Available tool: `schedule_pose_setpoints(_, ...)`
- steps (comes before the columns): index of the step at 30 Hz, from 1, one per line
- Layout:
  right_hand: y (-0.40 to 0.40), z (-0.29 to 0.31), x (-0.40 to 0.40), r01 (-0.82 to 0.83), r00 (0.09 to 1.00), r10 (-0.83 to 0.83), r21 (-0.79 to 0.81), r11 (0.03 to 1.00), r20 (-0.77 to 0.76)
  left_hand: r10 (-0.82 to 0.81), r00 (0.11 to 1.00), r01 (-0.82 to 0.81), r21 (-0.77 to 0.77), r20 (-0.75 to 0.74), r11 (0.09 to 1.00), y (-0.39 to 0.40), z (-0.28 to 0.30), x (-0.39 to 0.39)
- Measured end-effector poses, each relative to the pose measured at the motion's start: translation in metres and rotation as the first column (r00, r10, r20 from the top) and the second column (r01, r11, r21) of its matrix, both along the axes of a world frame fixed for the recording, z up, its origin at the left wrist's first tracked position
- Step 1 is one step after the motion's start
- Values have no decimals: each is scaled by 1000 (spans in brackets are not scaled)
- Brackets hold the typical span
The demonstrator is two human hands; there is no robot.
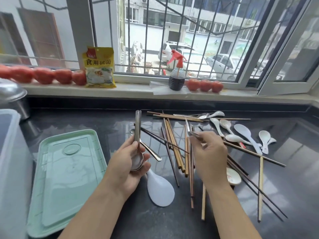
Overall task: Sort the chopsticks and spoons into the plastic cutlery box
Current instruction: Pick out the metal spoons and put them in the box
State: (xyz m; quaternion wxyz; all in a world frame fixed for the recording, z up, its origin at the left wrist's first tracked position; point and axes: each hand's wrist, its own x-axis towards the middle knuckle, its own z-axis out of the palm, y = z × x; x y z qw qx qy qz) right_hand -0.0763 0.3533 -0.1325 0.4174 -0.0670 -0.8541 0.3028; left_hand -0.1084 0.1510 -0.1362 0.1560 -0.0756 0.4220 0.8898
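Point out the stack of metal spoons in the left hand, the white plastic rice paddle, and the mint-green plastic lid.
Stack of metal spoons (137, 160): head view, on the nested bowls.
White plastic rice paddle (160, 190): head view, on the broad blade.
Mint-green plastic lid (69, 176): head view, on its flat centre.

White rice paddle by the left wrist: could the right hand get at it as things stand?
Probably yes. The rice paddle lies flat and uncovered on the counter between the two forearms, with nothing on top. But the right hand already pinches a metal spoon, so its fingers aren't free.
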Motion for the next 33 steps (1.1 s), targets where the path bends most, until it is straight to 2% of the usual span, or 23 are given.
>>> schedule_pose_setpoints(2, -27, -3, 0, -200, 976, 204, 58, 978, -76, 23, 1000, -23, 11, 8, 1000, 0, 1, 0)
schedule_pose_setpoints(5, -55, -12, 0, -313, 927, 350, 235, 920, -135, 45, 999, -44, 42, -3, 998, -1, 1, -1)
schedule_pose_setpoints(10, -79, -25, 3, -301, 927, 368, 429, 852, -79, 51, 997, -49, 27, -56, 998, 0, -1, -2)
schedule_pose_setpoints(14, -94, -31, 7, -381, 920, 367, 515, 767, 134, 113, 993, -111, 63, -29, 992, 1, -1, 2)
schedule_pose_setpoints(18, -99, -29, 8, -383, 923, 329, 537, 752, 199, 138, 990, -139, 35, 13, 990, 0, 4, 8)
schedule_pose_setpoints(23, -95, -29, 8, -416, 909, 324, 543, 729, 262, 110, 994, -109, 46, -6, 993, -1, -1, 1)
schedule_pose_setpoints(26, -92, -30, 6, -439, 899, 354, 516, 736, 259, 107, 994, -107, 50, 4, 993, -1, 0, 0)
schedule_pose_setpoints(29, -93, -30, 6, -503, 864, 418, 466, 728, 279, 130, 992, -130, -11, -8, 991, -2, -2, -1)
schedule_pose_setpoints(31, -93, -31, 6, -539, 843, 468, 424, 728, 266, 157, 988, -156, -43, 4, 987, -3, -4, -3)
schedule_pose_setpoints(33, -91, -32, 5, -523, 851, 490, 381, 762, 188, 186, 983, -185, -60, 6, 981, -3, -5, -5)
